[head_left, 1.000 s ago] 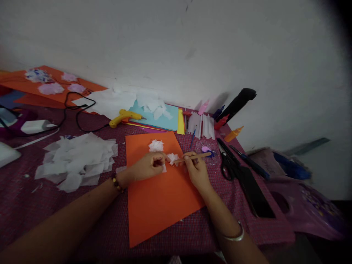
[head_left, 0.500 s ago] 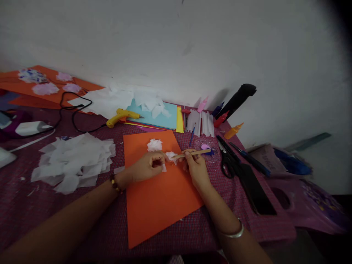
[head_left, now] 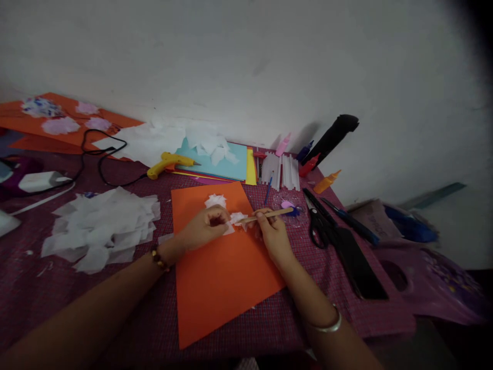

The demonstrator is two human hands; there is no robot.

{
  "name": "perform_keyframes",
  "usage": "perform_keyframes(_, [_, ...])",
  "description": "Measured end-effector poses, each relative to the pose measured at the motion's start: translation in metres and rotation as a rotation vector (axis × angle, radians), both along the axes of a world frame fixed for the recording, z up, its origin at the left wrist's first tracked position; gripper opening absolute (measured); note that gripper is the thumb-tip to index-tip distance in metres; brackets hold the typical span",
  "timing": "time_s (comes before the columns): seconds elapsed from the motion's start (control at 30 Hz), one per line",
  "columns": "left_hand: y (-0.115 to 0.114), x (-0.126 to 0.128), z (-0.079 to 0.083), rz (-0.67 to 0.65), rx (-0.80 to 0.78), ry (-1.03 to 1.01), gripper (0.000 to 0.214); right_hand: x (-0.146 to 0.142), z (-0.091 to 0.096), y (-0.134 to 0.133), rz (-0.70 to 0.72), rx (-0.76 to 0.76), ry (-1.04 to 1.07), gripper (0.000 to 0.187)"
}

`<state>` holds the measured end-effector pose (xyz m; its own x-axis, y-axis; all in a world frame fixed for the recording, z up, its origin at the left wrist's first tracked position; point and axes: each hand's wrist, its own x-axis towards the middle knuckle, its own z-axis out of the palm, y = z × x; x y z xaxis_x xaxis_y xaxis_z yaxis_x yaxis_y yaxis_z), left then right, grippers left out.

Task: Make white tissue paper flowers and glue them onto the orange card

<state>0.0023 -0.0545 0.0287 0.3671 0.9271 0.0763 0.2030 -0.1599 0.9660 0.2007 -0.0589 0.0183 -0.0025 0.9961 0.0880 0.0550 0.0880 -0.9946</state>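
An orange sheet of paper lies on the table under both hands. My right hand is closed around a flat wooden stick, whose left end touches a small white paper cluster on the sheet. My left hand is pinched just left of that cluster, with a piece of white tissue paper at its fingertips. A crumpled white paper flower sits higher up on the same sheet.
A heap of white tissue pieces lies left. Behind are a yellow glue gun with a black cord and stacked coloured sheets. Scissors, a phone, an orange paint bottle and a blue brush are right.
My left hand has shifted slightly left and away from the white cluster, so more of the tissue piece shows. My right hand keeps the stick at the cluster.
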Motion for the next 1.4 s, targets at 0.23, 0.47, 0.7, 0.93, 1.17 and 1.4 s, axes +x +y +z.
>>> perform_keyframes(0.23, [0.017, -0.004, 0.023, 0.002, -0.204, -0.014, 0.018, 0.0, -0.003, 0.003, -0.062, -0.05, 0.109, 0.021])
perform_keyframes(0.47, [0.021, 0.018, 0.015, -0.052, -0.146, 0.152, 0.012, 0.001, -0.003, 0.004, -0.061, -0.053, 0.132, 0.02])
perform_keyframes(0.7, [0.023, 0.025, -0.007, 0.013, 0.006, 0.278, 0.01, 0.002, 0.002, 0.002, -0.086, -0.051, 0.106, 0.02])
perform_keyframes(0.93, [0.026, 0.029, -0.008, 0.064, 0.057, 0.301, 0.01, 0.006, 0.01, -0.012, -0.13, 0.184, -0.12, 0.017])
perform_keyframes(1.17, [0.029, 0.029, -0.015, 0.072, 0.055, 0.312, 0.014, 0.004, 0.013, -0.014, -0.046, 0.307, -0.428, 0.021])
perform_keyframes(1.4, [0.025, 0.029, 0.001, 0.106, 0.075, 0.228, 0.028, 0.004, 0.013, -0.015, 0.017, 0.34, -0.511, 0.021])
